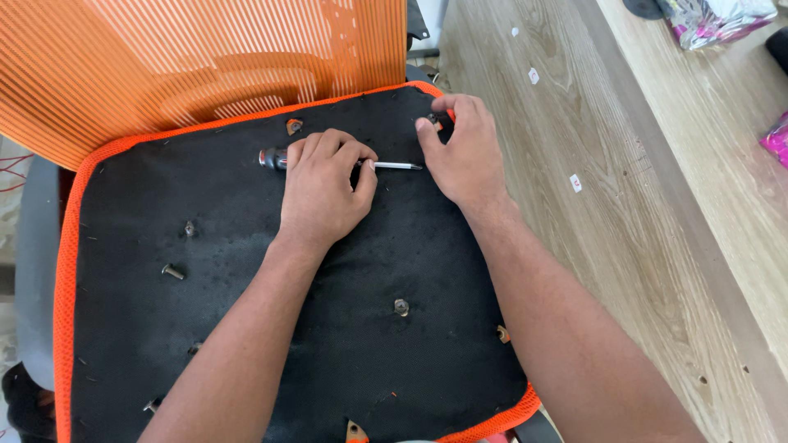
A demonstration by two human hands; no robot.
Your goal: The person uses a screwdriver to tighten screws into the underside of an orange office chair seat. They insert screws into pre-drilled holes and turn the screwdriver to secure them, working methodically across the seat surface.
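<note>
Left hand [324, 184] clamped on rigid, light screwdriver [345, 162] at its handle; right hand [461, 152] pinches small bolt [432, 120], fingers together.

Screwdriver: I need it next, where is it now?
In the head view the screwdriver lies under the left hand on the black seat underside, its tip toward the right hand.

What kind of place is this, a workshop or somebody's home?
Hard to say for sure; it looks like a room or office with a wood-look floor, not a fitted workshop. An orange mesh office chair lies upturned, its black seat underside showing, with loose bolts and a screwdriver in use.
</note>
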